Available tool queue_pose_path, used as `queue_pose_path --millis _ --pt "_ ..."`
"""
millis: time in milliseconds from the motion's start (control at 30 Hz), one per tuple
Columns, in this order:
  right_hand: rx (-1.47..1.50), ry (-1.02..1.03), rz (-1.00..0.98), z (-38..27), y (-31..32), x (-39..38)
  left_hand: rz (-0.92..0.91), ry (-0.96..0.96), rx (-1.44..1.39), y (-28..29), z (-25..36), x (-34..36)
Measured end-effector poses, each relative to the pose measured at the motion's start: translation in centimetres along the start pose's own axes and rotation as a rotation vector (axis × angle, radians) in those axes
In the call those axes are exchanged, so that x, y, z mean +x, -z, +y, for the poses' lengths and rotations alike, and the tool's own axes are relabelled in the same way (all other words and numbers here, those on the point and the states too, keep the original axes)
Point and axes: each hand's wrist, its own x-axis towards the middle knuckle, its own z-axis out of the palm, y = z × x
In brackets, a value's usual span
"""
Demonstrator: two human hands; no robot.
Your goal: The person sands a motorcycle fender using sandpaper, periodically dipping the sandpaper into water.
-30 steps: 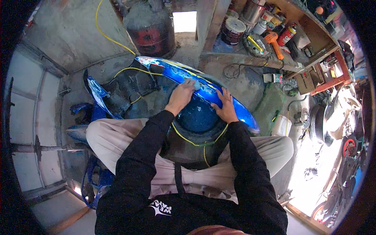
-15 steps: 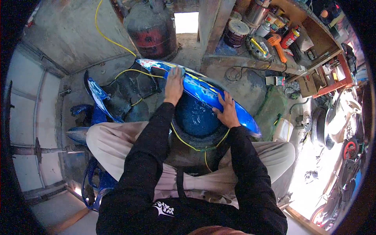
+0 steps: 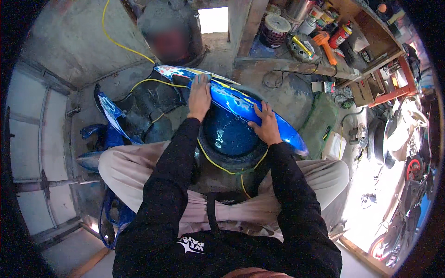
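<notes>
A long, curved blue body panel (image 3: pixel 236 103), like a motorcycle fairing, with white, red and yellow markings, slants across the far rim of a round dark tub (image 3: pixel 232 160). Bluish water with bright reflections shows inside the tub. My left hand (image 3: pixel 200 98) lies on the panel's left part, fingers pressed together over a thin grey-blue piece, perhaps sandpaper, mostly hidden beneath them. Further right, my right hand (image 3: pixel 268 124) grips the panel, its fingers spread over the top and its thumb at the near edge.
A yellow hose (image 3: pixel 218 169) loops around the tub. Another blue-and-white panel (image 3: pixel 110 111) lies at left. A large dark tank (image 3: pixel 169 34) stands at the back. Shelves at right hold cans and an orange tool (image 3: pixel 326 46). A white jug (image 3: pixel 333 146) stands beyond my right knee.
My left hand has slid slightly back toward me along the panel. My right hand keeps its hold. The whole view has shifted a little.
</notes>
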Motion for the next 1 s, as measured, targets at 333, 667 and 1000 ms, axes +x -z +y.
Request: queue_pose_path --millis 333,667,1000 --pt "0.055 -0.006 0.07 0.6 -0.6 -0.2 -0.279 -0.34 -0.226 0.0 5.0 -3.4" --pt "-0.092 -0.141 0.004 -0.6 0.7 -0.3 -0.22 -0.361 -0.212 -1.6 9.7 -6.0" --pt "-0.133 -0.258 0.001 -0.8 1.4 -1.2 -0.082 0.002 -0.062 -0.7 3.3 -0.5"
